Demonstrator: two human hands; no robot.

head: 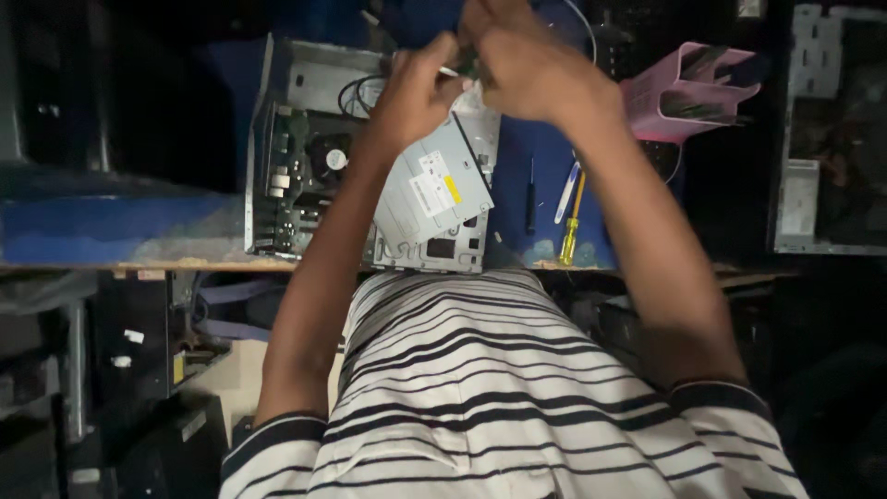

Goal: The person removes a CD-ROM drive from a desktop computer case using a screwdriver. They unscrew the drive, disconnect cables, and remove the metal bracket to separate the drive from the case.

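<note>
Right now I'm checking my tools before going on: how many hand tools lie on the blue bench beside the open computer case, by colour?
Yellow-handled screwdriver: 1
Black-handled screwdriver: 1
White-and-blue pen-like tool: 1
Total: 3
All three lie on the blue bench, right of the open computer case. Whatever the hands grip is too blurred to count.

Bare blue table lies open left of the open computer case, while right of it screwdrivers and a pink basket crowd the way.
</note>
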